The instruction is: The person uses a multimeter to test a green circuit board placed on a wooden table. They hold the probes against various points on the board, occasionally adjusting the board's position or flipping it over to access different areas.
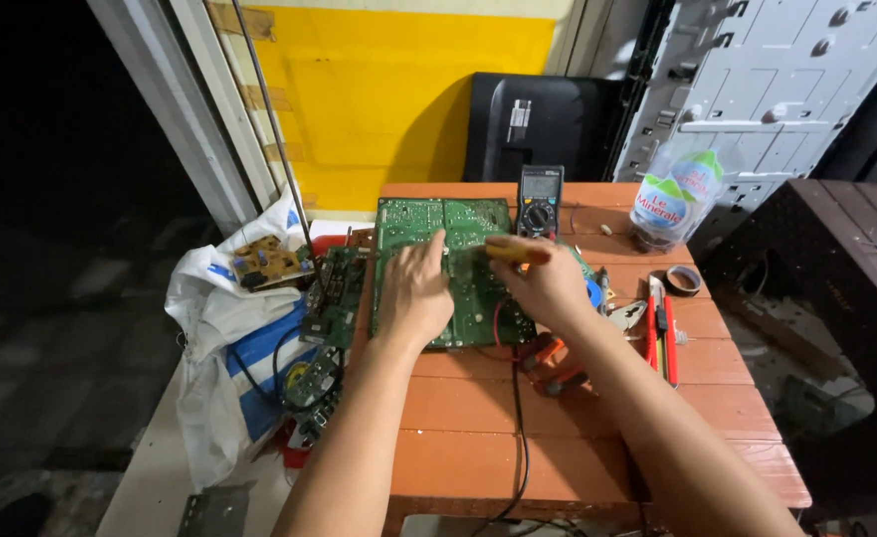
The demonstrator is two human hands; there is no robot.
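A large green circuit board point(420, 217) lies flat on the orange slatted table point(597, 438). My left hand point(414, 290) rests palm down on the board's middle, its index finger stretched toward the far side. My right hand point(548, 281) hovers over the board's right part, gripping a tool with a yellow handle point(514, 253) that points left toward the left hand's finger. What the tool's tip touches is hidden by the hands.
A multimeter point(539, 200) stands behind the board. A crumpled plastic bottle point(675, 197), tape roll point(683, 279) and red-handled pliers point(660, 330) lie on the right. An orange tool point(554, 362) and black cable point(519, 438) sit near me. Smaller boards point(333, 294) and a white bag point(221, 338) are left.
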